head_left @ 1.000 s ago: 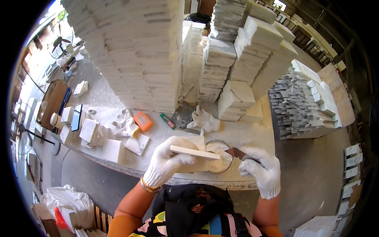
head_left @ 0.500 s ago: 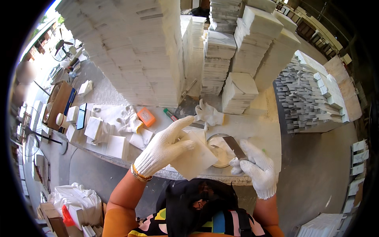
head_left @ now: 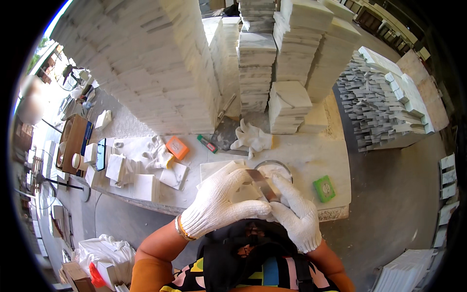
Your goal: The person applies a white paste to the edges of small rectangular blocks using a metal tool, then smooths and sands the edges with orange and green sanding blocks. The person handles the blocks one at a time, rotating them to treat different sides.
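Metal blade is now held between both hands, pinched by the right hand; the left hand's thumb is spread, grip can't be told. Green box is uncovered now.

Stacked stone tiles around a cluttered workbench show a workshop.

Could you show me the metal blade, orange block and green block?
Metal blade (head_left: 262,185), head view: middle of its flat face.
Orange block (head_left: 177,147), head view: middle of its top.
Green block (head_left: 324,189), head view: middle of its top.
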A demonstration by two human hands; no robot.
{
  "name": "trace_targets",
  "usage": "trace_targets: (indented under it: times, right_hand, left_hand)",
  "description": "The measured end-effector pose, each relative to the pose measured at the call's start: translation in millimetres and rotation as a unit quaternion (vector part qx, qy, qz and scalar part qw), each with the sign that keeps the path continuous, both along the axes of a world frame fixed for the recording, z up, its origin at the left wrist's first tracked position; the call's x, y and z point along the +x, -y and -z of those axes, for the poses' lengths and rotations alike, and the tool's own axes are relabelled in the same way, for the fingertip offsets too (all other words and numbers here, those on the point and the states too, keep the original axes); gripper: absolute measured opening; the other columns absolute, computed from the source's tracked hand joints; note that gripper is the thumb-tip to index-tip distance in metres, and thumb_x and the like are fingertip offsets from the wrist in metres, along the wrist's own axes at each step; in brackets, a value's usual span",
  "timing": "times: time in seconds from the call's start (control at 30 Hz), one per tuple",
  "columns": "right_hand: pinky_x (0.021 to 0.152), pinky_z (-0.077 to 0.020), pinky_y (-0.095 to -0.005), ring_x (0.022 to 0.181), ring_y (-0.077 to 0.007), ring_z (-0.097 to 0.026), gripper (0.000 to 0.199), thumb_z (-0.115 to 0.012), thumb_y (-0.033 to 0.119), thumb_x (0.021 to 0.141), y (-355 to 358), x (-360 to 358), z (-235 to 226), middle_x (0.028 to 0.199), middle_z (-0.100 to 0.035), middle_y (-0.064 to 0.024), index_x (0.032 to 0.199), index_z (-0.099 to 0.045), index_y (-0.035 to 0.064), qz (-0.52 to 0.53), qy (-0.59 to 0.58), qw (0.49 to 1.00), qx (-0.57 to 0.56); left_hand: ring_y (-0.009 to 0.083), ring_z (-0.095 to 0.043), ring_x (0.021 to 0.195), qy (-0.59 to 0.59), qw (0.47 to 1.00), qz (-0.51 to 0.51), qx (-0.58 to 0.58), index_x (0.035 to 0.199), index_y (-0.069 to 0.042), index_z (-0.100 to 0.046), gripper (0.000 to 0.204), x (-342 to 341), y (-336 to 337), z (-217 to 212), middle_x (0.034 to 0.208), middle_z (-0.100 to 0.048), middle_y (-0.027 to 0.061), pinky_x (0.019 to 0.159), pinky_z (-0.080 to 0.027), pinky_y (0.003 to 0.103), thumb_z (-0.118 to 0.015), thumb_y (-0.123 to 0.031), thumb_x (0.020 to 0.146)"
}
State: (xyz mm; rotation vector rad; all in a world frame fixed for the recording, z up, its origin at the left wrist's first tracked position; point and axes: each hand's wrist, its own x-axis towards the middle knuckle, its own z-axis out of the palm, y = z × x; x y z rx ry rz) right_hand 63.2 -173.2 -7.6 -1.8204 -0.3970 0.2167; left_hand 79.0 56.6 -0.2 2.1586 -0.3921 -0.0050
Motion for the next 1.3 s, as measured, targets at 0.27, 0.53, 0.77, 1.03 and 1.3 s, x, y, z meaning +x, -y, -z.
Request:
trace_targets:
  times: [0.27,0.53,0.77,1.03,1.3]
  right_hand:
    - [0.073,-0.0592,-0.0289,0.074,-0.0182,-0.074,0.052,-0.059,0.0,0.097,6.3,1.9,17.2,0.094,-0.076,-0.0156,0.148,-0.049,-0.0029,-0.049,-0.089,0.99,0.102]
    - [0.06,-0.0539,-0.0308,0.063,-0.0142,-0.066,0.04,-0.058,0.008,0.094,27.2,-7.2,97.7,0.075,-0.069,-0.0114,0.134,-0.065,0.0057,0.112,-0.072,0.97,-0.203]
    - [0.077,-0.0558,-0.0492,0.087,-0.0383,-0.071,0.027,-0.059,0.026,0.092,5.9,34.5,139.6,0.096,-0.074,-0.018,0.115,-0.073,0.0229,0.044,0.047,0.913,-0.402]
    - [0.076,-0.056,-0.0486,0.087,-0.0379,-0.072,0.059,-0.059,0.059,0.093,10.6,13.4,114.0,0.09,-0.075,-0.0156,0.135,-0.062,0.0186,0.0,-0.042,0.878,-0.478]
    - [0.071,-0.056,-0.0382,0.078,-0.029,-0.071,0.045,-0.073,0.036,0.093,25.8,20.3,64.7,0.088,-0.073,-0.0127,0.128,-0.067,0.0074,0.151,0.171,0.921,-0.315]
  left_hand:
    - [0.0212,-0.069,0.087,0.066,0.981,-0.178,-0.04,0.105,0.0,-0.073,0.022,8.7,-31.6,2.0,0.102,-0.072,0.0109,0.076,-0.055,0.032,-0.076,-0.016,0.091]
    - [0.0271,-0.069,0.08,-0.089,0.876,-0.374,0.291,0.086,-0.005,-0.077,0.039,9.9,-203.4,84.3,0.087,-0.071,0.015,0.072,-0.053,0.039,-0.07,-0.043,0.092]
    - [0.0474,-0.056,0.125,-0.032,0.886,-0.31,0.342,0.129,-0.016,-0.066,0.066,67.6,-184.5,154.5,0.147,-0.048,0.0253,0.091,-0.052,0.056,-0.078,-0.055,0.077]
    - [0.0486,-0.054,0.125,-0.1,0.856,-0.342,0.375,0.106,-0.012,-0.077,0.041,75.7,-192.7,225.6,0.164,-0.028,0.023,0.094,-0.054,0.054,-0.083,-0.036,0.074]
    - [0.0405,-0.061,0.114,0.111,0.871,-0.388,0.281,0.101,-0.005,-0.07,0.025,64.5,-212.7,215.4,0.144,-0.054,0.0258,0.094,-0.053,0.041,-0.067,-0.009,0.076]
